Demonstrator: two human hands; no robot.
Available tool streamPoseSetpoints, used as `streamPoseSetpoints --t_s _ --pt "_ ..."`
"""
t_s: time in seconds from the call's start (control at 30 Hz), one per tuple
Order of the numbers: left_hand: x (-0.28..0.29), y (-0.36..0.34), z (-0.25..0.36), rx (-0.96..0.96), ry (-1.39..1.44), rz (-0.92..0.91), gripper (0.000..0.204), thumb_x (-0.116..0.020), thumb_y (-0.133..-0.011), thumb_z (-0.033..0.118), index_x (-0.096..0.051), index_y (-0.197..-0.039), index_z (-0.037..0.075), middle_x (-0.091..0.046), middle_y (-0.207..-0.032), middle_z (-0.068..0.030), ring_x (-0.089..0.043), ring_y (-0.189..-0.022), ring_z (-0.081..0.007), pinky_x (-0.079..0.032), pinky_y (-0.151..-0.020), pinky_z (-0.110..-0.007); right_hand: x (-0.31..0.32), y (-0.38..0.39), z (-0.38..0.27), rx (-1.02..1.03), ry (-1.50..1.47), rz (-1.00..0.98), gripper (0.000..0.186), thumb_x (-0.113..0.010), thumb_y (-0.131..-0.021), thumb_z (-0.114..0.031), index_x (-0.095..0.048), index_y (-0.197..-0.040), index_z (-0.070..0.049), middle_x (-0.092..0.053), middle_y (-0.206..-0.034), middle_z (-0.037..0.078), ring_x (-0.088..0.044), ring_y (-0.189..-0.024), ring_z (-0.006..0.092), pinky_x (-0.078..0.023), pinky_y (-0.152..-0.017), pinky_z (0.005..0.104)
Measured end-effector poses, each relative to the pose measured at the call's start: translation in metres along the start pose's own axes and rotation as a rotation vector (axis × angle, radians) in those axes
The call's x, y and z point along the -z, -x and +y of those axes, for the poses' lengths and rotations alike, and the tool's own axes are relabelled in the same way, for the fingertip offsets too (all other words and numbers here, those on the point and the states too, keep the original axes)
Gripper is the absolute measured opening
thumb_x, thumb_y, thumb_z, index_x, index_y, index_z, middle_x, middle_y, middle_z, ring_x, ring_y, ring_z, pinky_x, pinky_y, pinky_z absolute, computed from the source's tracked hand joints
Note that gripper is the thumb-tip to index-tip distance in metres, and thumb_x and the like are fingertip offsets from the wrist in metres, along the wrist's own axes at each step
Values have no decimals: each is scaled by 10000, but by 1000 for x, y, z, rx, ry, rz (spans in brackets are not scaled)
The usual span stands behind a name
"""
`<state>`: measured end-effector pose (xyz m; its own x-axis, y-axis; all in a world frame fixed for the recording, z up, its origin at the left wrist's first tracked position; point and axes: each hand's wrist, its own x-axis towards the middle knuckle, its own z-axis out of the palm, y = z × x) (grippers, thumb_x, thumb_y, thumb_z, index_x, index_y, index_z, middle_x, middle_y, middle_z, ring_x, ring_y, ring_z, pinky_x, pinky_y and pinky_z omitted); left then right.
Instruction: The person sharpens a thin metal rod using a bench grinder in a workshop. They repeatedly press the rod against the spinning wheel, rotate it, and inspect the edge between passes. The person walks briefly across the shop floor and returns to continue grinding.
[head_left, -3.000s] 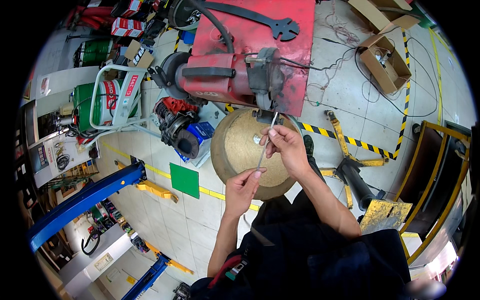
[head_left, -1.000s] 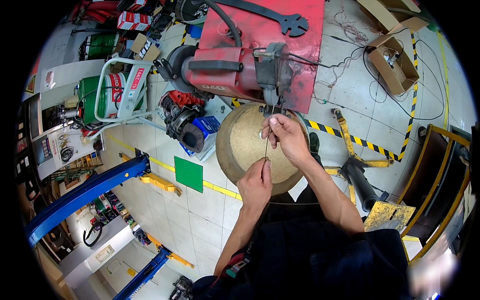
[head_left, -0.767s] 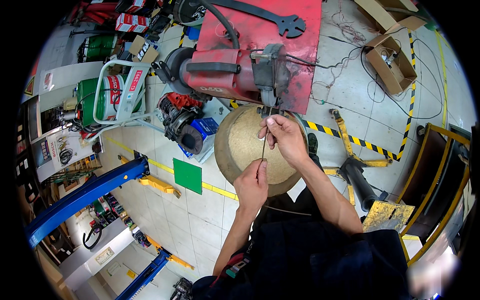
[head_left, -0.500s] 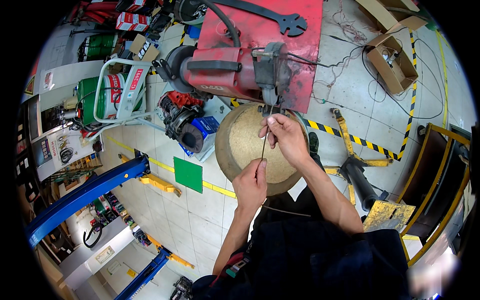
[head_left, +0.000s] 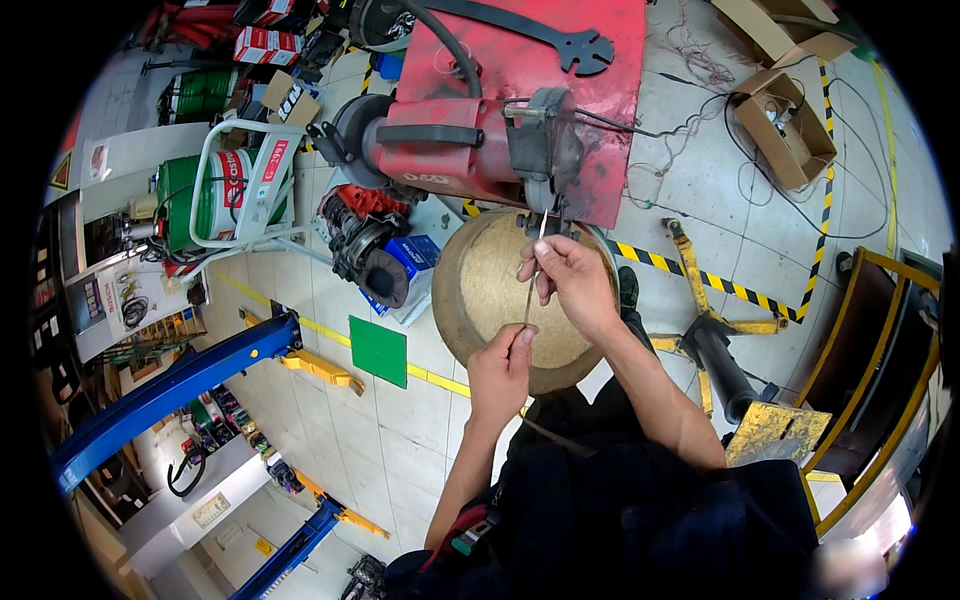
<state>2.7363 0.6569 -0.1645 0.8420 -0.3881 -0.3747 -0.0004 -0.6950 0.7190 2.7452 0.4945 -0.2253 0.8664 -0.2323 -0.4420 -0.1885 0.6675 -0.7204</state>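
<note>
A long, thin metal strip or rod point(head_left: 533, 295) runs up the middle of the view between my two hands. My left hand point(head_left: 500, 370) is closed on its lower part, with the thumb along it. My right hand point(head_left: 570, 285) pinches it higher up, between thumb and fingers. Its upper tip reaches just under the grey guard of a red bench grinder point(head_left: 450, 145); whether it touches the wheel is not clear. Beneath my hands is a large round tub point(head_left: 475, 300) with a tan, grainy content or top.
The grinder sits on a red stand point(head_left: 610, 60) with a black flat tool point(head_left: 585, 50). Right are cardboard boxes point(head_left: 785, 130), cables, a yellow stand point(head_left: 730, 325) and shelving point(head_left: 860, 340). Left are machine parts point(head_left: 360, 240), a green drum point(head_left: 180, 200) and a blue lift arm point(head_left: 170, 390).
Both hands and the rod have shifted slightly down, toward me, in the last second, and the upper tip shows more below the guard.
</note>
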Motion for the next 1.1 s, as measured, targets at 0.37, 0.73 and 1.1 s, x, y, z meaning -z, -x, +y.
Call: streamPoseSetpoints --t_s 0.37,0.73,1.1 --pt "23 -29 -55 412 1341 -698 309 -450 -1079 283 -561 -984 12 -357 -591 35 -317 -463 -59 -275 -423 -207 2 0 9 -10 -208 -10 273 -570 -1038 -240 -627 -1053 26 -678 -860 86 -602 -625 111 -544 -615 276" --pt "13 -34 -78 440 1717 -826 300 -413 -1090 255 -551 -987 9 -351 -558 30 -310 -425 -66 -269 -383 -218 -6 -3 9 -9 -161 8 270 -583 -1032 -264 -628 -1028 3 -675 -861 82 -612 -627 118 -555 -635 287" --pt "8 -42 -75 421 1755 -837 317 -381 -1100 261 -552 -1000 13 -354 -559 31 -304 -420 -67 -267 -378 -222 -5 -8 3 15 -157 34 273 -596 -1024 -261 -632 -1006 9 -679 -844 86 -612 -623 116 -557 -622 284"
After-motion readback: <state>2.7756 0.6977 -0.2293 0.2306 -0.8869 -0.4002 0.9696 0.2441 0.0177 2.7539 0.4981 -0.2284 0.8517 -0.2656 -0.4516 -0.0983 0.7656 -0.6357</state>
